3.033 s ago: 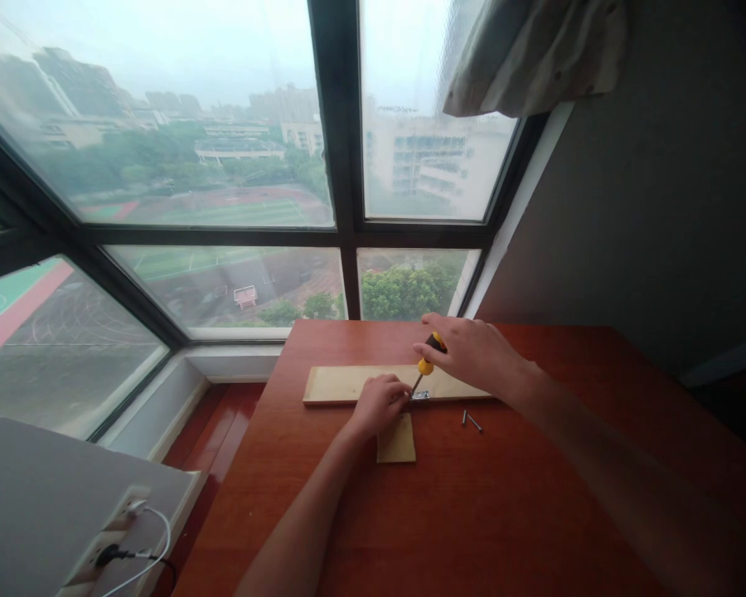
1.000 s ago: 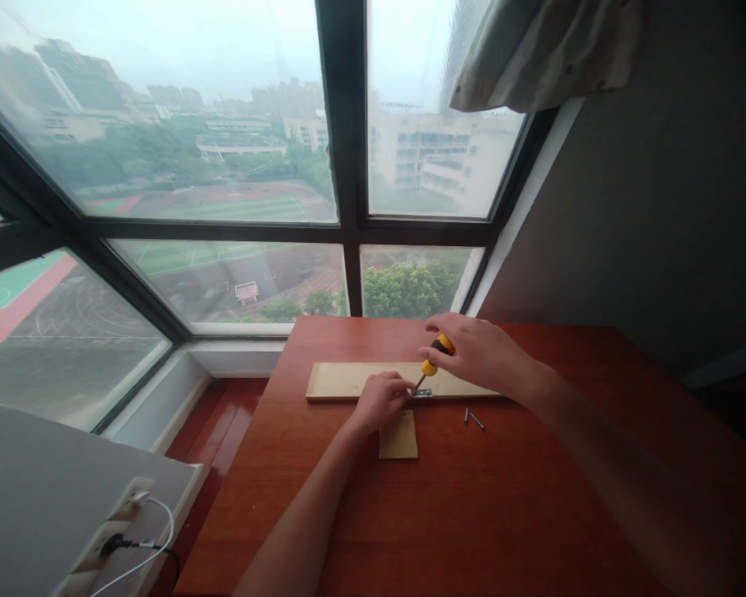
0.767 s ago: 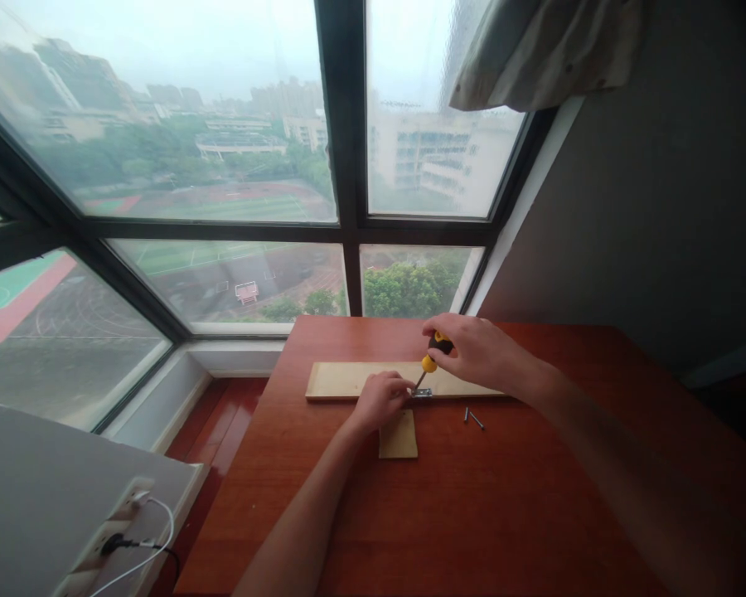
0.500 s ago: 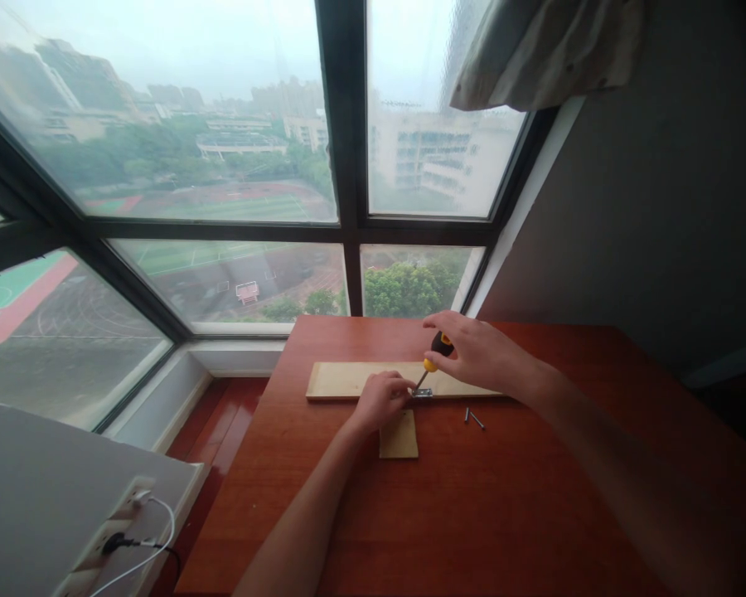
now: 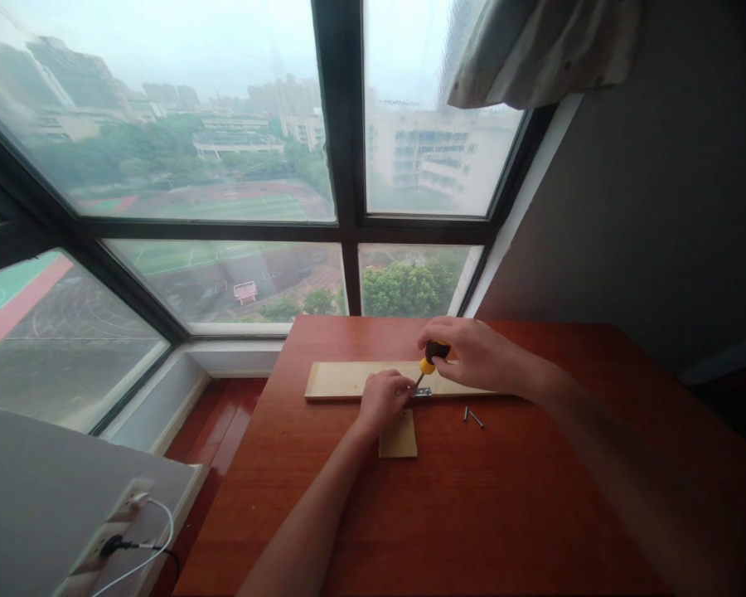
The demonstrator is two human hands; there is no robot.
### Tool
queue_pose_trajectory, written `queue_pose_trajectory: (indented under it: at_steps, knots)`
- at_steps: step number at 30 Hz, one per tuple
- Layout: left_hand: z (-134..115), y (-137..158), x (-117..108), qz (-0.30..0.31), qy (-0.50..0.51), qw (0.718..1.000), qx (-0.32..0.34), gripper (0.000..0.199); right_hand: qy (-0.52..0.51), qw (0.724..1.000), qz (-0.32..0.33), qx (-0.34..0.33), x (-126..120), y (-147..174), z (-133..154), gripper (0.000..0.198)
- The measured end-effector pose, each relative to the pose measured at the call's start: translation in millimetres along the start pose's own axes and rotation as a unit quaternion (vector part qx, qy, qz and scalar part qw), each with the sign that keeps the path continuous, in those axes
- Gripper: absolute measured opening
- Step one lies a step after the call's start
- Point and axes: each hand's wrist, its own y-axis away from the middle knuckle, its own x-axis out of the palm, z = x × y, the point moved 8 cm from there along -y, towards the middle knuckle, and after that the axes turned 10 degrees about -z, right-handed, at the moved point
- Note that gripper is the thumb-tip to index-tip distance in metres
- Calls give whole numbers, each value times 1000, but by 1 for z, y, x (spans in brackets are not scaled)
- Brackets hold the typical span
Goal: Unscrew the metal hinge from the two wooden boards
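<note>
In my right hand is a screwdriver with a black and yellow handle, its shaft slanting down to the left. The tip meets a small metal hinge at the near edge of a long pale wooden board. My left hand rests on that board, fingers pinched together beside the screwdriver tip and the hinge's left end. What those fingers grip is too small to make out. Just below the left hand lies a small square wooden piece, partly covered by it.
Two screws lie on the reddish-brown table, right of the square piece. Large windows stand behind the table. Wall sockets with plugged-in cables sit at lower left, and a curtain hangs at upper right.
My right hand and the screwdriver handle have dropped slightly, and the fingers have shifted around the handle. My left hand stays by the hinge. The view has shifted a little.
</note>
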Motion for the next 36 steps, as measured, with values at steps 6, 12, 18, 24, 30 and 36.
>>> queue_pose_trajectory:
  at_steps: [6,12,18,24,30,36]
  knots:
    - [4,-1,2,1,10,1000,-17,15,-58,998,33,-22,-1,2,6,33]
    - [4,-1,1,-9,14,1000,-15,15,-9,998,-57,21,0,-5,2,16]
    - [3,0,1,-9,21,1000,-17,14,-55,994,-91,-9,6,-5,6,34]
    - [2,-1,1,-4,13,1000,-19,16,139,983,-63,99,3,-3,-14,37]
    - [-2,-1,0,-2,1,1000,-11,15,61,997,-25,27,3,-5,-1,29]
    - [-2,0,-1,-8,-3,1000,-9,14,75,996,-40,27,1,-5,0,31]
